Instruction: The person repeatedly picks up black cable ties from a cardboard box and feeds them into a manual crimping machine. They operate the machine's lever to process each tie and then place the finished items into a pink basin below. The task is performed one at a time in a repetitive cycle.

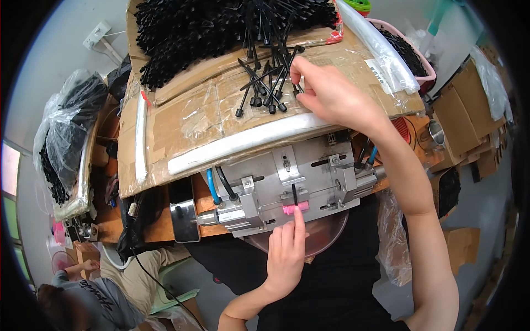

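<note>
My left hand [286, 251] reaches up to the metal fixture [323, 190] with its index finger stretched out. That fingertip touches a pink block [296, 208], where a slim black rod [295, 193] stands in line with the metal bracket [288, 164]. The other fingers are loosely bent, with nothing seen in them. Over the cardboard, my right hand [326, 91] pinches at a black capped rod [300, 87], partly hidden by the fingers. Beside it lies a loose pile of black capped rods [265, 88], thin stems with round heads.
A large heap of black rods [187, 38] fills the cardboard box [182, 118] behind the fixture. Pneumatic cylinders [234, 215] with blue and black hoses [212, 187] flank it. A pink basket [428, 66] stands far right. Another person [99, 298] sits at lower left.
</note>
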{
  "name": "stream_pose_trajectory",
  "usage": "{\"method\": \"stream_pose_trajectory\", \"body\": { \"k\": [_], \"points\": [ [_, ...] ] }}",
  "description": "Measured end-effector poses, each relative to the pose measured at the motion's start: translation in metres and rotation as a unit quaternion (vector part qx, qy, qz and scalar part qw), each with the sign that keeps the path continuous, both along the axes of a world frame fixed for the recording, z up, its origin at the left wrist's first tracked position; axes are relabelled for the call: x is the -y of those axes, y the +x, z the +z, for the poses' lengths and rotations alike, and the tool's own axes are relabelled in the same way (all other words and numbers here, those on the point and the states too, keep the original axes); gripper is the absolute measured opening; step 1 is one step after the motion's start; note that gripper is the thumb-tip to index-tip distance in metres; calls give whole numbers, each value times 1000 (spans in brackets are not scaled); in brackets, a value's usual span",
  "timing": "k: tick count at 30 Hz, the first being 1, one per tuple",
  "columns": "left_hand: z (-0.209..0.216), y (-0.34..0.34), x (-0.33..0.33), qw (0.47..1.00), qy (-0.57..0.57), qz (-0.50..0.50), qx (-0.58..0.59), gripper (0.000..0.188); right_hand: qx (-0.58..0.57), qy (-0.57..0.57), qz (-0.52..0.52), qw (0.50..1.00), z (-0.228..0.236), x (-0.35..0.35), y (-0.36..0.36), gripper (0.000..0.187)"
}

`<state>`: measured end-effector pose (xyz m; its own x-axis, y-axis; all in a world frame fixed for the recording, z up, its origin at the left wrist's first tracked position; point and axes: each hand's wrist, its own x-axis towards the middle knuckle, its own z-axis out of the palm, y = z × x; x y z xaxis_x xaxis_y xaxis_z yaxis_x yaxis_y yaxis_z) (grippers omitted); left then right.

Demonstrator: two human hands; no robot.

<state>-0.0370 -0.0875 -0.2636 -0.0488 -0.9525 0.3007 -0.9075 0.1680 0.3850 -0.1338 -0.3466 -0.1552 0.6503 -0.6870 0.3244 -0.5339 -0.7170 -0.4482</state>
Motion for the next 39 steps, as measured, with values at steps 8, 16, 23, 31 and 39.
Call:
{"method": "stream_pose_trajectory", "body": {
  "k": [8,16,23,31,39],
  "points": [
    [0,-8,7,998,34,14,46,66,192,245,18,950,39,20,-49,19],
    [32,9,19,999,32,-26,34,64,348,292,48,890,36,13,-71,15],
    [93,111,156,992,-119,22,-44,17,226,-53,96,968,-42,-137,-39,35],
    [108,139,152,991,47,-3,-125,15,149,21,65,986,-133,-203,-36,64],
    [113,165,131,988,70,-45,-130,19,109,37,55,992,-132,-195,-35,62]
  ]
}}
